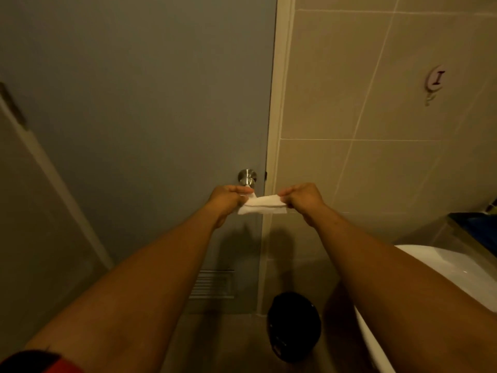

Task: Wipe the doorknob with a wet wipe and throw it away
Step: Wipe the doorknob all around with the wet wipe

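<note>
A round silver doorknob (247, 178) sticks out of the grey door (139, 117) near its right edge. Just below and in front of the knob, a white wet wipe (265, 204) is stretched sideways between both hands. My left hand (228, 199) pinches its left end and my right hand (302, 199) pinches its right end. The wipe is folded into a strip and does not touch the knob. On the floor below, a black bin (294, 325) stands next to the door frame.
A beige tiled wall (376, 117) runs to the right of the door frame, with a round hook (435, 79) stuck on it. A white basin (441, 267) juts in at lower right. A vent grille (212, 284) sits low in the door.
</note>
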`<state>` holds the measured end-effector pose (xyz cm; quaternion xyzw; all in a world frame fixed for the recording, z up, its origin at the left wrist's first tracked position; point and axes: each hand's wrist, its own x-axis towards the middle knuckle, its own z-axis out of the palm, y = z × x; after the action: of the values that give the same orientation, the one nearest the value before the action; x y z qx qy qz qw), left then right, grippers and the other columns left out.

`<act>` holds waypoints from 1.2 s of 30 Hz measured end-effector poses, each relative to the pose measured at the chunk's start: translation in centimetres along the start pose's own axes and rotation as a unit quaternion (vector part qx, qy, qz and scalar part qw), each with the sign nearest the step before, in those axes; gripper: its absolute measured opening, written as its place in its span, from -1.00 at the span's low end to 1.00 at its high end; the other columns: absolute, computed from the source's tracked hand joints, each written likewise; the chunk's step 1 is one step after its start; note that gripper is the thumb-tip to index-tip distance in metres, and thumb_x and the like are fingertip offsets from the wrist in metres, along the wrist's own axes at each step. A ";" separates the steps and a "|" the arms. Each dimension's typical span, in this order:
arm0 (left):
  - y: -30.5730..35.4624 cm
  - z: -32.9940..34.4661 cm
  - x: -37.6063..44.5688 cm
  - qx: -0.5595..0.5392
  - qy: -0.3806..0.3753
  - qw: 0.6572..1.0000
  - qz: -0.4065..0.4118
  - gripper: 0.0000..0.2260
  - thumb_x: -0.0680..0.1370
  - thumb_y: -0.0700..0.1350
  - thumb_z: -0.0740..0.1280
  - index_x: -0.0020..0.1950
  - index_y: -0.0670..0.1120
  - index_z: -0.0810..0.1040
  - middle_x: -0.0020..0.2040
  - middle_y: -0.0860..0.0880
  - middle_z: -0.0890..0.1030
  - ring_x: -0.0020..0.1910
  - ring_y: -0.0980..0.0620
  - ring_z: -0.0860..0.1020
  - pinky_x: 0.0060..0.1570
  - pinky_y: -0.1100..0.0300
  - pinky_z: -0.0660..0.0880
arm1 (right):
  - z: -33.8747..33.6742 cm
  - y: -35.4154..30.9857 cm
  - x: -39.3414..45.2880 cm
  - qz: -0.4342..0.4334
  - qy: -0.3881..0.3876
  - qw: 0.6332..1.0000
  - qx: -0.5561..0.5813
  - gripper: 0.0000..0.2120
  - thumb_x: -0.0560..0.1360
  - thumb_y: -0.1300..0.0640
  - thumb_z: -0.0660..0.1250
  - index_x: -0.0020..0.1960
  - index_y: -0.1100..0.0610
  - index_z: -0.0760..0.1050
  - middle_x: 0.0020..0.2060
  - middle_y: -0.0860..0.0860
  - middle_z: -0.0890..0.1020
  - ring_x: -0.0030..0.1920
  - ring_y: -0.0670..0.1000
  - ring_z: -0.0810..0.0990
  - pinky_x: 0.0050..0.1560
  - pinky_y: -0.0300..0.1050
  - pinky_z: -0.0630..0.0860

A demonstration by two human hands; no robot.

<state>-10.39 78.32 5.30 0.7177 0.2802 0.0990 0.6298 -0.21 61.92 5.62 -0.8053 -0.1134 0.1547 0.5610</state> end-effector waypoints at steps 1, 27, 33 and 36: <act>0.0 -0.3 1.0 0.021 -0.008 1.000 -0.005 -0.70 0.54 -0.36 0.29 0.20 -0.14 0.64 0.18 -0.09 0.58 0.15 -0.11 0.54 0.28 0.01 0.51 | 0.6 -0.2 1.2 -0.013 -0.005 1.000 -0.023 -0.73 0.45 0.43 0.37 0.12 0.30 0.64 0.11 0.15 0.67 0.03 0.08 0.59 0.26 -0.02 0.52; -2.4 -1.5 15.2 0.004 0.106 0.994 -0.025 -0.65 0.54 -0.34 0.33 0.30 -0.09 0.57 0.36 -0.12 0.48 0.14 -0.10 0.53 0.20 0.07 0.55 | 8.4 1.5 15.6 -0.071 -0.030 0.988 -0.133 -0.74 0.57 0.34 0.27 0.20 0.24 0.61 0.29 0.18 0.53 0.28 0.23 0.50 0.31 0.01 0.45; -4.2 -0.5 15.8 0.019 0.075 0.997 -0.026 -0.71 0.57 -0.25 0.33 0.29 -0.14 0.57 0.31 -0.16 0.56 0.22 -0.15 0.56 0.25 0.02 0.53 | 9.9 3.7 16.0 -0.046 0.003 0.997 -0.056 -0.72 0.51 0.19 0.41 0.20 0.21 0.58 0.12 0.09 0.56 0.03 0.05 0.57 -0.23 -0.52 0.48; -4.6 -0.7 16.3 0.066 0.080 0.995 0.007 -0.71 0.56 -0.23 0.35 0.28 -0.13 0.58 0.28 -0.14 0.58 0.22 -0.13 0.56 0.19 0.10 0.53 | 10.6 3.8 15.9 -0.019 0.100 0.995 0.020 -0.75 0.47 0.09 0.43 0.10 0.11 0.49 0.05 -0.01 0.44 0.05 0.06 0.52 -0.12 -0.28 0.55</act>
<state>1.43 87.79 -2.40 0.7490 0.3310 0.1419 0.5561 10.53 75.45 -3.33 -0.8031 -0.0689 0.0652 0.5882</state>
